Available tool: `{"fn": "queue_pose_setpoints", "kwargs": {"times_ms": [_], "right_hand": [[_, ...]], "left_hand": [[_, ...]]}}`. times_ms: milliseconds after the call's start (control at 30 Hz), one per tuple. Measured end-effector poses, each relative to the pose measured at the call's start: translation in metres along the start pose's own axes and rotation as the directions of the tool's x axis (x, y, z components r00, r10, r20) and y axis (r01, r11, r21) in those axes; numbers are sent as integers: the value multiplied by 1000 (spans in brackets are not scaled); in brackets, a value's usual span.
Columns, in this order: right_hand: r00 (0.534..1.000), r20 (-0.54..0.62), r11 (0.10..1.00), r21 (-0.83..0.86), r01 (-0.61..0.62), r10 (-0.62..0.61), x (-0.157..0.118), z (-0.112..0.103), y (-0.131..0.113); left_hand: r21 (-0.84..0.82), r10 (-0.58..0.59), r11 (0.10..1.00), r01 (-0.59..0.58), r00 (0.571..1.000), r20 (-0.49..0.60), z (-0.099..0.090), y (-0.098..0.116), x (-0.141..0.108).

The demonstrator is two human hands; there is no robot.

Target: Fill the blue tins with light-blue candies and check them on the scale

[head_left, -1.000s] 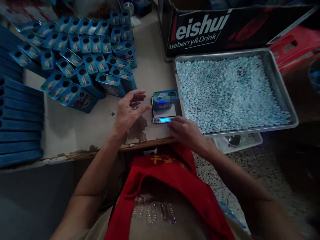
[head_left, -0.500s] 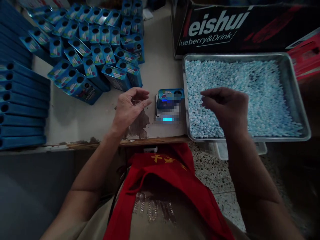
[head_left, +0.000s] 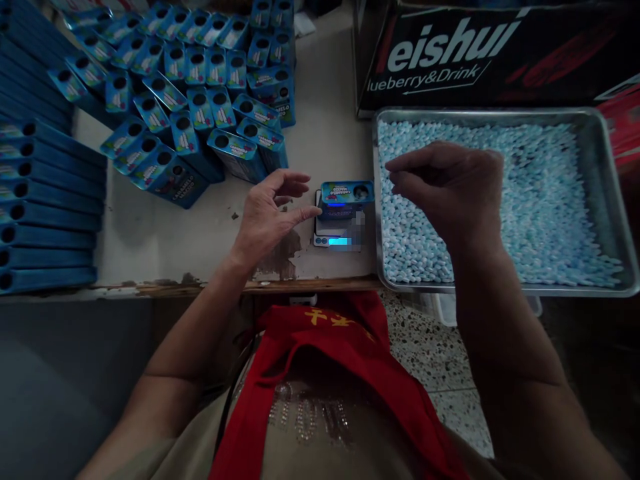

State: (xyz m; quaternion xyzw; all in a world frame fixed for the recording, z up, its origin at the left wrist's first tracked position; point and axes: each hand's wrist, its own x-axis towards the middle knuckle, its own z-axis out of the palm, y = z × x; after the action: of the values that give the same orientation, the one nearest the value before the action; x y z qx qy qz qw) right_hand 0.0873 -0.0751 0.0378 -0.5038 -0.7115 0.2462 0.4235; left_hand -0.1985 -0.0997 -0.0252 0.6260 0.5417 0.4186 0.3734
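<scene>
A small blue tin (head_left: 345,193) with a round hole in its printed top stands on a small digital scale (head_left: 323,241), whose display glows blue. At the tin's left side is my left hand (head_left: 273,213), thumb and fingers apart, holding nothing. Its thumb tip reaches the tin's edge; whether it touches I cannot tell. Over the left part of a metal tray (head_left: 505,289) is my right hand (head_left: 453,190), fingertips pinched together and pointing toward the tin. What the pinch holds, if anything, is hidden. Pale blue and white candies (head_left: 545,213) fill the tray.
Many similar blue tins (head_left: 200,113) stand in rows at the back left, and more tins (head_left: 47,207) are stacked at the far left. A black printed carton (head_left: 450,60) stands behind the tray. The table's front edge (head_left: 165,289) is worn.
My left hand has opened wider and come closer to the tin. My right hand has risen slightly away from me, still pinched. The whole view has shifted a little.
</scene>
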Motion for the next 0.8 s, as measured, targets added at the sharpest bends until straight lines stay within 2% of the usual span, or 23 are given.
{"fn": "queue_pose_setpoints", "kwargs": {"times_ms": [267,367,467,567,633,667,700,767,800], "right_hand": [[1000,-21,1000,-4,-8,8,-1,3,-3],[998,-65,999,-44,23,-26,0,-5,-1],[997,-74,993,-120,17,-26,-2,-16,11],[998,-47,988,-147,-54,47,-13,-18,32],[981,-22,981,7,-192,192,-22,-10,49],[956,16,945,146,-291,292,-26,-5,56],[917,78,868,299,-396,392,-28,1,63],[809,236,618,542,-570,539,-26,11,75],[753,319,482,611,-628,576,-23,15,80]], "left_hand": [[0,-26,1000,26,999,23,3,-2,-5],[-22,-12,1000,13,1000,27,6,-4,-6],[-2,31,1000,-30,999,11,19,-9,-4],[28,60,998,-61,997,49,37,-13,6],[79,96,991,-104,991,98,46,-9,15],[124,140,980,-154,983,119,49,-3,20],[179,202,958,-224,970,136,52,4,25],[290,344,877,-383,922,176,57,23,35],[328,403,831,-450,893,203,60,33,40]]}}
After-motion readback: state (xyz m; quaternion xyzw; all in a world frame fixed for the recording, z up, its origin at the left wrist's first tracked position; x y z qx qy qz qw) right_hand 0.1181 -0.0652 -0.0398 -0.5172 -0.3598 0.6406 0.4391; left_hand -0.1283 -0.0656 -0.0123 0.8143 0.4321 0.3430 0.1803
